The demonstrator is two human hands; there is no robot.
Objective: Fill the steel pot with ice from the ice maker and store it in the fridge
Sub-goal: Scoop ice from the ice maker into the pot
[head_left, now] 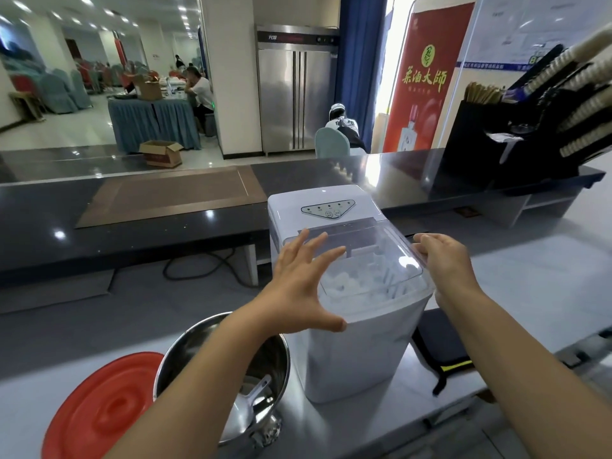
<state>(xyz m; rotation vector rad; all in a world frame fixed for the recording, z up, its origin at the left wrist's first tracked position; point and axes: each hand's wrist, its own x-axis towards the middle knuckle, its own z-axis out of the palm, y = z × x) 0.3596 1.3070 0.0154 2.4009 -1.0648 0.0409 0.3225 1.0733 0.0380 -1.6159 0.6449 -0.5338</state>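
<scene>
Left hand (298, 279) open, fingers spread over the clear lid (374, 256), thumb at its front-left corner; right hand (443, 260) curled on the lid's right edge. Lid looks like thin, light, slick plastic, so I'd lift by both side edges; ice (344, 283) under it in the ice maker (357, 352) will be wet and slippery. Pot (271, 356) sits just left of the ice maker, scoop (251, 395) inside, no ice visible: rigid steel, heavy and cold once full, so two hands at the rim.

The left arm (198, 369) and right arm (516, 346) are showing bare along their whole visible length; the left hand (298, 283) and right hand (447, 260) are showing bare too.
</scene>
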